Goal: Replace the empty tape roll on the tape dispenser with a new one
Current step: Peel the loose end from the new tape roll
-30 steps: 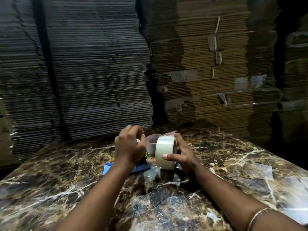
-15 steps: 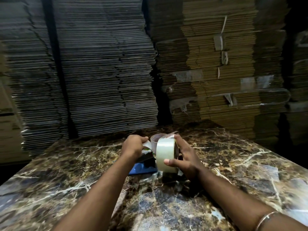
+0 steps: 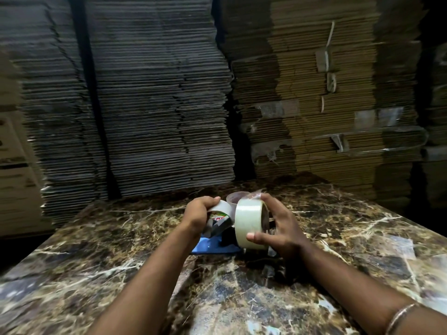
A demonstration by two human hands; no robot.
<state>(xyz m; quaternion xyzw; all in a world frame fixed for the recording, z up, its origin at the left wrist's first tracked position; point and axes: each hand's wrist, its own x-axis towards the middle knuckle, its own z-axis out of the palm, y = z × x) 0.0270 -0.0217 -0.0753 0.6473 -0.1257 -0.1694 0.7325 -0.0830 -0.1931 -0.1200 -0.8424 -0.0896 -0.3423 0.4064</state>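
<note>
My right hand (image 3: 278, 228) grips a full roll of clear tape (image 3: 248, 223), held upright on its edge with my thumb at its lower rim and my fingers over the top. My left hand (image 3: 197, 213) curls round the top of the tape dispenser (image 3: 219, 220), a dark body with a white, labelled upper part and a blue base (image 3: 212, 246) lying on the marble table (image 3: 96, 250). The new roll stands just to the right of the dispenser, close against it. A pale, thin ring, seemingly an empty tape core (image 3: 235, 198), shows behind both.
Tall stacks of flattened cardboard (image 3: 157, 105) rise behind the table's far edge, grey on the left and brown on the right (image 3: 314, 105). Pieces of clear film (image 3: 268, 269) lie on the marble below my right hand. The table's left edge drops into darkness.
My left hand and the dispenser have shifted right, up against the roll, and the dispenser's white labelled part now shows. The right hand has kept the roll in nearly the same place.
</note>
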